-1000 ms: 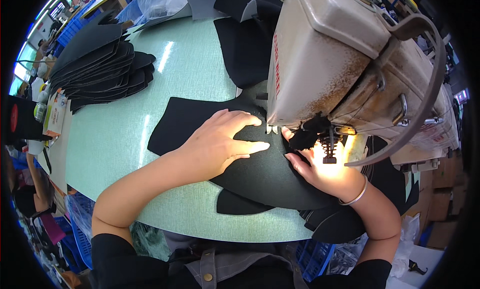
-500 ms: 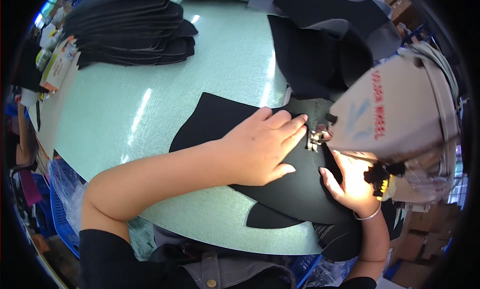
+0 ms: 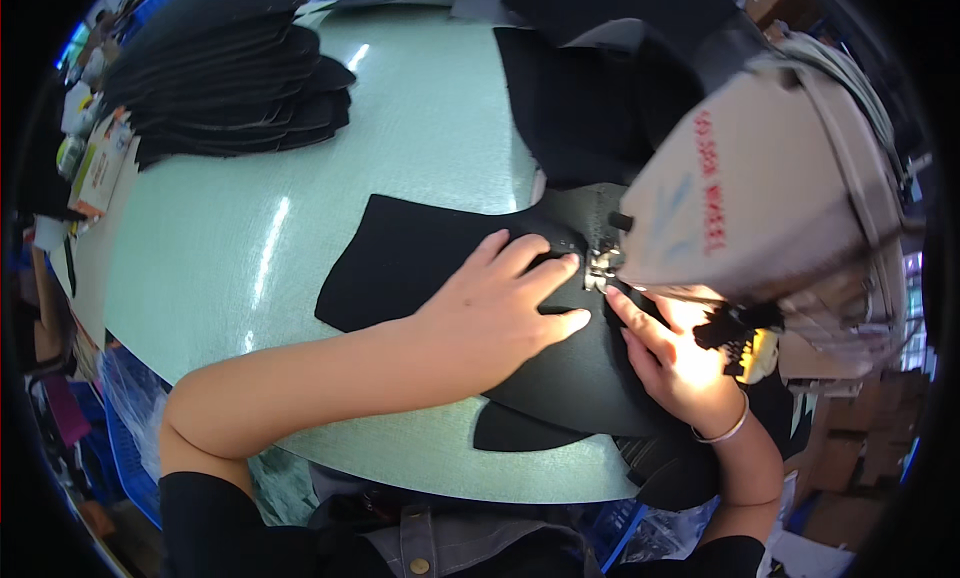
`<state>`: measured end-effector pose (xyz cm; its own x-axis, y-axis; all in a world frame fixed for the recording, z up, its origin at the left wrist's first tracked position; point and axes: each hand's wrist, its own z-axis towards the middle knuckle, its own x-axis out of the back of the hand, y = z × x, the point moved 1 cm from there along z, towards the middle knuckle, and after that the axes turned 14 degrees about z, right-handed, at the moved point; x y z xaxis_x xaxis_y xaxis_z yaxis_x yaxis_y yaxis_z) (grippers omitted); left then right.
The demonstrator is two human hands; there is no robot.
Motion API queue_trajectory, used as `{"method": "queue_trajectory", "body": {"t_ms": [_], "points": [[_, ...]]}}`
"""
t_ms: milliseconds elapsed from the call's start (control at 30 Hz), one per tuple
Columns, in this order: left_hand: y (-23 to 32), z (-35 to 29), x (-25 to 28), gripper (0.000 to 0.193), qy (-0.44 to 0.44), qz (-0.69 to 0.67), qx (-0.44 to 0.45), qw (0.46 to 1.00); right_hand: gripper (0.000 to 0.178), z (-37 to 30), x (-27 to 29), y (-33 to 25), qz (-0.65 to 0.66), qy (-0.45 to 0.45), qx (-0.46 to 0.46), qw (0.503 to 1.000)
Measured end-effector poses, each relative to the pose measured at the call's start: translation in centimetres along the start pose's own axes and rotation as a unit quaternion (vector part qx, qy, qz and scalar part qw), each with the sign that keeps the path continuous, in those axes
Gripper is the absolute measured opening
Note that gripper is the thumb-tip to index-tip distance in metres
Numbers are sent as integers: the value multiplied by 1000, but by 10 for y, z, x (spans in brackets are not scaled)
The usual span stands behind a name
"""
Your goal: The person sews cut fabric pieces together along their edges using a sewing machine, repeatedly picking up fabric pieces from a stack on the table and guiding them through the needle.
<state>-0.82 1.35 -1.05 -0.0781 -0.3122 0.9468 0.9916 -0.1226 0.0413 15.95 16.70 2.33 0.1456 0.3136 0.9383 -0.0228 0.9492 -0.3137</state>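
Observation:
A black cloth panel (image 3: 385,263) lies on the pale green table, with its right part under the metal presser foot (image 3: 600,268) of a beige sewing machine (image 3: 770,178). My left hand (image 3: 500,303) rests on the panel just left of the foot, fingers spread and pressing down. On the foot's near right side, my right hand (image 3: 680,363) lies on the cloth, fingers stretched out, the index tip close to the foot. Bright light washes over part of this hand, and the machine head hides some of its far side. The needle cannot be made out.
A thick stack of black cut pieces (image 3: 230,88) stands at the far left. More black and grey pieces (image 3: 590,98) lie beyond the machine. A smaller black piece (image 3: 525,428) pokes out near the table's (image 3: 400,438) front edge. A blue basket (image 3: 130,458) is below left.
The view has shifted a little. My right hand has moved up toward the presser foot, its index finger now stretched beside it. My left fingers have spread wider on the cloth.

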Motion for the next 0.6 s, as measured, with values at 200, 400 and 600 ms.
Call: {"method": "queue_trajectory", "body": {"t_ms": [200,400,600], "points": [[-17,6,5,47,-42,-51,-33,997,51,-12,-20,13,131,38,-36,990],[-21,8,9,52,-91,-77,-47,992,49,-9,-10,18,14,55,48,997],[-24,8,9,53,-93,-69,-43,992,47,-13,-19,22,0,14,30,999]]}}
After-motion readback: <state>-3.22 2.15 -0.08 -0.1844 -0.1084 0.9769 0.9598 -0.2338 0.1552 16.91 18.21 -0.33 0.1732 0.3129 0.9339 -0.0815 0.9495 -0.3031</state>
